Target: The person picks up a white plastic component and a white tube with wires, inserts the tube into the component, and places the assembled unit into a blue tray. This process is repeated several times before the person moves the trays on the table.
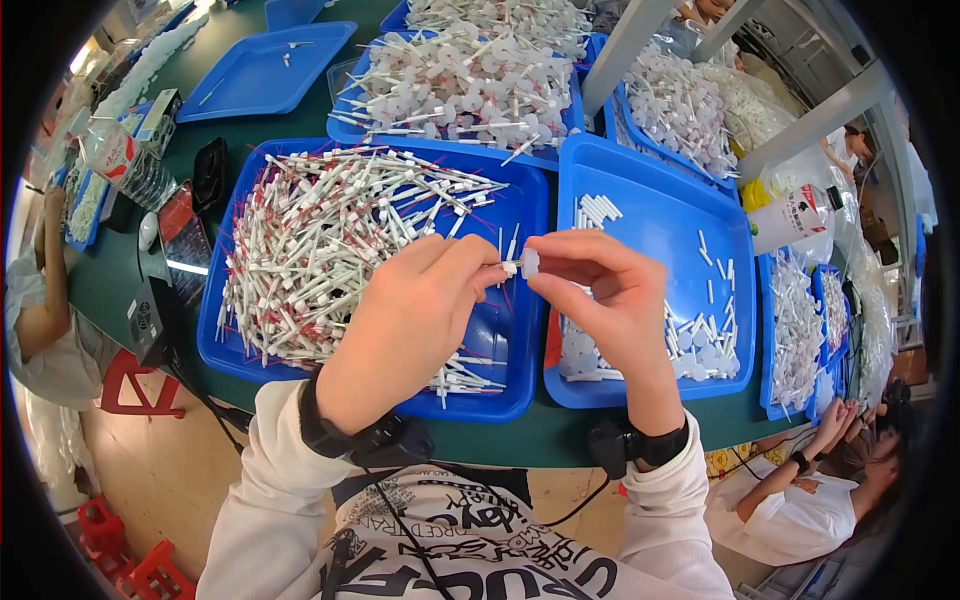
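My left hand [400,310] is pinched on a small white plastic piece [510,268], most of it hidden behind the fingers. My right hand [615,305] has its thumb and forefinger closed on a translucent white disc [530,264]. The disc and the white piece meet, or nearly meet; I cannot tell whether they are joined. Below my left hand, a blue tray [522,355] carries a heap of white sticks with red wires [310,240]. Under my right hand, another blue tray [650,170] contains loose white tubes [597,210] and translucent discs [705,358].
Farther back, a blue tray [345,128] is piled with discs on white sticks [455,85]. A blue tray [265,70] with a few pieces lies far left. A white bottle [790,220] and a grey metal post [820,120] stand right. Other people sit at both sides.
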`<action>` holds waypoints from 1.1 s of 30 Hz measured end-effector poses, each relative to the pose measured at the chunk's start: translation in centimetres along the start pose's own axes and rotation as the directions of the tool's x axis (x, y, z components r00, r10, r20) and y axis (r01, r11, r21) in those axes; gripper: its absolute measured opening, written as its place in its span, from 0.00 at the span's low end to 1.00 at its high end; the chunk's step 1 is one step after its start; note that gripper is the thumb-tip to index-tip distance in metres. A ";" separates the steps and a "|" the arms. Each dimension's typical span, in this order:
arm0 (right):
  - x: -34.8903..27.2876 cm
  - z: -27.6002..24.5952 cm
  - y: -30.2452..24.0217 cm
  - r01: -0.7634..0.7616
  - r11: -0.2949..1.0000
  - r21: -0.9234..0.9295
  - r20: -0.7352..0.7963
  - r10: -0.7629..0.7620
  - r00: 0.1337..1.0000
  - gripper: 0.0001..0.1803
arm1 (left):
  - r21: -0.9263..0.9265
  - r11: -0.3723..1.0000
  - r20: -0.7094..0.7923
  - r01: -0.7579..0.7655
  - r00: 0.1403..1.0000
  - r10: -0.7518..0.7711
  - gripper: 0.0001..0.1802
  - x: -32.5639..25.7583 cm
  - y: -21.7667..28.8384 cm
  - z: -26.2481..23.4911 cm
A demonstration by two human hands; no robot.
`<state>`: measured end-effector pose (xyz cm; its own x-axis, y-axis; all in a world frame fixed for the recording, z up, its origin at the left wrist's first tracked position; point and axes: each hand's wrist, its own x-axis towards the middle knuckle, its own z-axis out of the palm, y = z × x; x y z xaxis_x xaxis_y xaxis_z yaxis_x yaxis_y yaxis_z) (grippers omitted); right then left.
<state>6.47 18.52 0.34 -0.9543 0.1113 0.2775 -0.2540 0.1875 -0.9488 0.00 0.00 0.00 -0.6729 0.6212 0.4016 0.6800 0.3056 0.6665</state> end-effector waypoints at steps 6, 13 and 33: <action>-0.1 -0.4 -0.3 -0.156 0.985 0.069 0.019 0.155 0.988 0.13 | 0.026 0.992 -0.124 -0.127 0.984 0.129 0.07 0.2 0.1 0.4; -0.1 -0.2 0.3 -0.230 0.952 0.201 0.039 0.226 0.973 0.12 | 0.126 0.947 -0.170 -0.295 0.934 0.313 0.12 0.2 0.1 0.4; -0.4 0.0 -0.9 -0.002 0.999 -0.045 0.077 0.005 0.997 0.13 | -0.235 0.964 -0.130 -0.127 0.987 0.098 0.10 -0.5 0.0 0.1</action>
<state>7.08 18.35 1.09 -0.9650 0.0365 0.2598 -0.2447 0.2314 -0.9416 0.36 -0.26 -0.29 -0.6350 0.5493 0.5431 0.6723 0.0466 0.7388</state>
